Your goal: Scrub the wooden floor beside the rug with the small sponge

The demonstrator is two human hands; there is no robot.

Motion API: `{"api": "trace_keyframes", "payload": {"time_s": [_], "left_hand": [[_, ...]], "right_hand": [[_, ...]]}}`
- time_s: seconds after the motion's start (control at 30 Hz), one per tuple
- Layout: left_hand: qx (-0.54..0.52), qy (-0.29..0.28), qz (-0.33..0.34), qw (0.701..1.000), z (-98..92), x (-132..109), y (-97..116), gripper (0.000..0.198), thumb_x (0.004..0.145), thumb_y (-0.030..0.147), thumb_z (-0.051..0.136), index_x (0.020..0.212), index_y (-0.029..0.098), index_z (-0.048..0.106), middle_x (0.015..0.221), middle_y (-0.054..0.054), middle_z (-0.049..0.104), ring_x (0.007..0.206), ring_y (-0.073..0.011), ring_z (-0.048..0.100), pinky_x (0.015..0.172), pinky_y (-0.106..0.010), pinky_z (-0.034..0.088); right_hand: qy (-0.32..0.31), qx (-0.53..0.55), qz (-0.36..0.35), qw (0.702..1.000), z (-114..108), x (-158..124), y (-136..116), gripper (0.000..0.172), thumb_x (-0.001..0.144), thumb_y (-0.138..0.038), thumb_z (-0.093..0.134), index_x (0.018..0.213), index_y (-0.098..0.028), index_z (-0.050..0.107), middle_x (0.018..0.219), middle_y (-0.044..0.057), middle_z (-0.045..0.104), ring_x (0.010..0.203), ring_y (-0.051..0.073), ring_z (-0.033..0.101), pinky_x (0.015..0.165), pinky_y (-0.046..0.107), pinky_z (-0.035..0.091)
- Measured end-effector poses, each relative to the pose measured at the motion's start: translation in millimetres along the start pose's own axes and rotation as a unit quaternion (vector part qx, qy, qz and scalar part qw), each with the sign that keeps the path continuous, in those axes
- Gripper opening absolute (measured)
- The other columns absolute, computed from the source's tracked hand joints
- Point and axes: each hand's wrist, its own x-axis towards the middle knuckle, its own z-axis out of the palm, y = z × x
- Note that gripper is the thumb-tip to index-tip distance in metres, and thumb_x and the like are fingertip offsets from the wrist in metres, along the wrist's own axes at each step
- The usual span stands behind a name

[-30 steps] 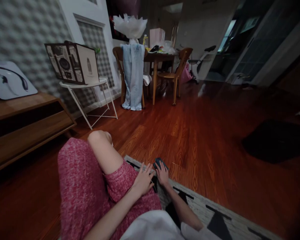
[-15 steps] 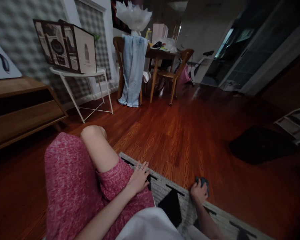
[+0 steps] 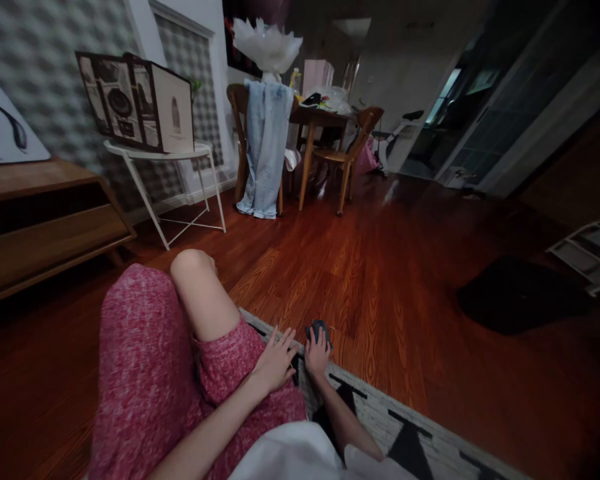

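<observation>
My left hand (image 3: 276, 362) rests on the pink shorts (image 3: 245, 360) over my thigh, its fingers spread and nothing held. Just to its right, my right hand (image 3: 317, 355) presses on a small dark blue-grey cloth (image 3: 320, 328), with fingers bent over it. The cloth lies on the reddish wooden floor (image 3: 370, 293) at the border of the grey and black patterned rug (image 3: 375, 400). Part of the cloth is hidden under the fingers.
Ahead, light-blue jeans (image 3: 265, 147) hang over a wooden chair beside a table (image 3: 317, 117). A white side table (image 3: 180, 155) bearing a printed box (image 3: 177, 113) stands left, near a wooden cabinet (image 3: 55, 220). A black object (image 3: 520, 293) lies right.
My right hand has slid left across the floor with the cloth, from well right of my left hand to close beside it. My left hand stays on the thigh.
</observation>
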Motion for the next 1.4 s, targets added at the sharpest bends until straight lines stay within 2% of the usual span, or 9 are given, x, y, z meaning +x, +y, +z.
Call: {"api": "trace_keyframes", "payload": {"time_s": [0.2,0.4,0.5,0.63,0.77,0.97,1.1,1.27,1.4], "left_hand": [[-0.004,-0.004,-0.004,1.0,-1.9,1.1,2.7,0.057,0.093,0.047,0.061,0.14,0.016,0.053,0.159,-0.019,0.03,0.15,-0.0303,0.023,0.122,-0.058,0.012],[-0.007,-0.01,-0.009,1.0,-0.8,2.6,2.5,0.059,0.092,0.047,0.062,0.141,0.016,0.052,0.16,-0.02,0.029,0.15,-0.0309,0.021,0.121,-0.06,0.014],[-0.007,-0.002,-0.014,1.0,-0.1,1.1,0.9,0.059,0.092,0.047,0.062,0.141,0.017,0.053,0.159,-0.019,0.029,0.15,-0.0305,0.021,0.122,-0.059,0.012],[-0.011,0.005,-0.017,1.0,0.1,-2.6,-1.1,0.059,0.092,0.048,0.061,0.142,0.016,0.052,0.159,-0.02,0.029,0.15,-0.0311,0.022,0.122,-0.058,0.012],[0.003,0.016,-0.018,1.0,1.4,-4.6,-1.9,0.058,0.092,0.049,0.06,0.141,0.019,0.053,0.16,-0.018,0.03,0.15,-0.0316,0.024,0.121,-0.059,0.014],[-0.001,-0.005,-0.025,1.0,0.2,-2.1,-2.0,0.061,0.093,0.05,0.059,0.143,0.016,0.05,0.16,-0.02,0.028,0.15,-0.0326,0.023,0.12,-0.061,0.017],[-0.012,-0.005,-0.015,1.0,-1.1,-2.1,-2.5,0.062,0.094,0.052,0.057,0.144,0.018,0.049,0.159,-0.018,0.031,0.15,-0.0319,0.023,0.121,-0.061,0.017],[-0.016,0.001,-0.015,1.0,1.1,-3.8,-3.0,0.061,0.094,0.052,0.057,0.144,0.017,0.049,0.16,-0.018,0.03,0.15,-0.0314,0.023,0.121,-0.059,0.016],[-0.026,0.011,-0.015,0.999,4.6,-3.1,-2.9,0.061,0.093,0.051,0.058,0.142,0.015,0.052,0.16,-0.019,0.027,0.15,-0.032,0.021,0.122,-0.059,0.012]], "right_hand": [[-0.009,0.004,-0.106,0.994,-23.6,19.2,69.5,0.053,0.097,-0.031,0.027,0.142,-0.029,0.054,0.155,0.006,0.043,0.145,0.02,0.035,0.114,0.043,0.033],[0.097,-0.031,0.179,0.979,-63.4,6.4,215.0,0.057,0.095,-0.037,0.024,0.144,-0.025,0.051,0.149,0.016,0.046,0.139,0.029,0.042,0.104,0.053,0.042],[0.189,-0.04,0.269,0.944,-64.1,-8.4,248.0,0.058,0.094,-0.037,0.028,0.147,-0.028,0.047,0.147,0.02,0.047,0.138,0.035,0.042,0.098,0.063,0.042],[0.303,-0.018,0.339,0.891,-49.3,1.6,220.9,0.058,0.09,-0.033,0.036,0.147,-0.03,0.047,0.149,0.023,0.045,0.137,0.045,0.041,0.091,0.073,0.038],[0.279,0.021,0.367,0.887,-32.5,31.3,145.1,0.062,0.09,-0.031,0.033,0.15,-0.019,0.043,0.156,0.029,0.032,0.141,0.048,0.031,0.093,0.076,0.033],[0.096,0.024,0.126,0.987,5.9,40.7,8.1,0.056,0.095,-0.03,0.029,0.146,-0.019,0.049,0.158,0.019,0.036,0.146,0.034,0.029,0.11,0.061,0.029],[-0.035,0.028,-0.05,0.998,31.7,30.8,-47.4,0.054,0.095,-0.035,0.034,0.147,-0.03,0.048,0.16,0.008,0.035,0.148,0.026,0.029,0.116,0.053,0.024],[-0.075,0.045,-0.218,0.972,21.0,41.0,-14.1,0.051,0.097,-0.034,0.034,0.145,-0.035,0.05,0.158,0.003,0.04,0.146,0.021,0.034,0.116,0.046,0.029],[-0.027,0.032,-0.113,0.993,-17.6,56.0,83.1,0.052,0.097,-0.034,0.028,0.14,-0.03,0.055,0.155,0.006,0.044,0.143,0.022,0.038,0.113,0.045,0.035]]}}
